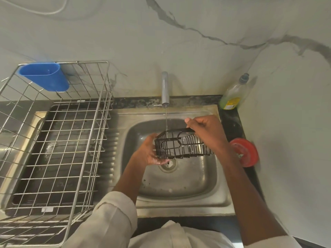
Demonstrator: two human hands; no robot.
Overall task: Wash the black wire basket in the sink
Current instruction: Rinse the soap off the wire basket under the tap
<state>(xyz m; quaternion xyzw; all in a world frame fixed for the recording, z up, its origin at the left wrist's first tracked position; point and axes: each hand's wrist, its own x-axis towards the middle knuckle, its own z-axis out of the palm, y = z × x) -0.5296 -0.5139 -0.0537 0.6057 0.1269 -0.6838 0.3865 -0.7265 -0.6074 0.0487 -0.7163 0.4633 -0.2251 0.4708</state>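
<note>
Two hands hold the black wire basket (pixel 182 144) over the sink (pixel 180 197): left fingers (pixel 162 161) cradle underneath, right fingers (pixel 189 125) pinch its top rim.

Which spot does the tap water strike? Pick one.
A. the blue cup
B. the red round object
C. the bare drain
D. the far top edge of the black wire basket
D: the thin stream from the tap lands on the far top edge of the black wire basket, held over the sink by both hands.
</note>
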